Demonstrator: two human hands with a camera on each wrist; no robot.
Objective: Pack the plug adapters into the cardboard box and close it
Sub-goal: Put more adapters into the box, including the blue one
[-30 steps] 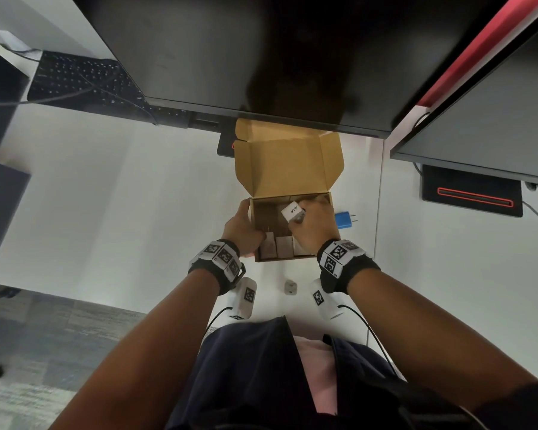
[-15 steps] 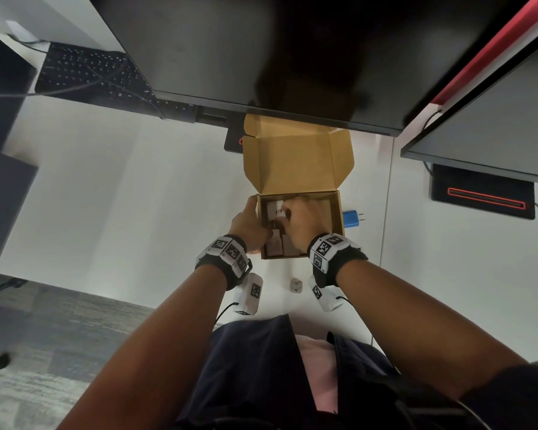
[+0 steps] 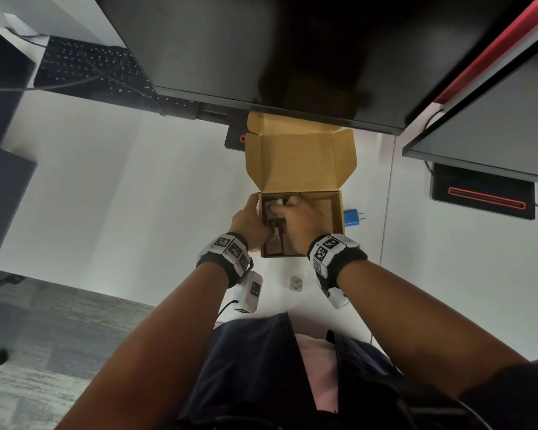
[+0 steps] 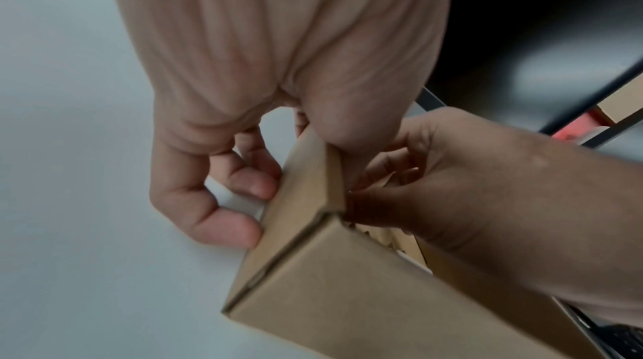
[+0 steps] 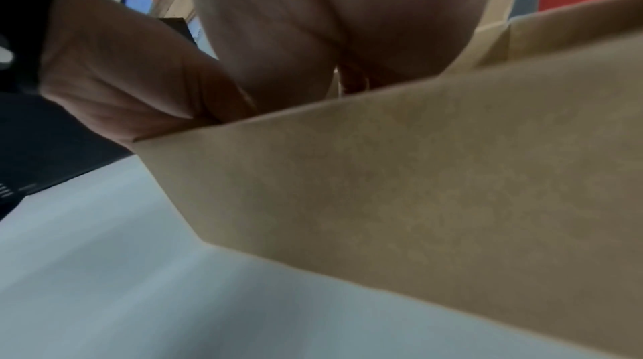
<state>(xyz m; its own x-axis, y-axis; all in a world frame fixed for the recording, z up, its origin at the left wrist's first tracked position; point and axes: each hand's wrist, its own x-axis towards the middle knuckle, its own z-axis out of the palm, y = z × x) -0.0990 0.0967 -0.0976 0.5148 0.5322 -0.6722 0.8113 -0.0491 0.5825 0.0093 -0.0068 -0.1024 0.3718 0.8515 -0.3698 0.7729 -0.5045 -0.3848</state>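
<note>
Cardboard box, lid open, gripped by left hand; right hand inside.

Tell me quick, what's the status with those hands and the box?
Left hand grips cardboard box wall. Right hand inside box, on a white adapter. Lid open. Blue adapter and small white adapter on desk, unpacked.

A white desk carries the open cardboard box; a blue plug adapter lies just right of it; a small white adapter sits nearer the person; a keyboard lies far left
</note>
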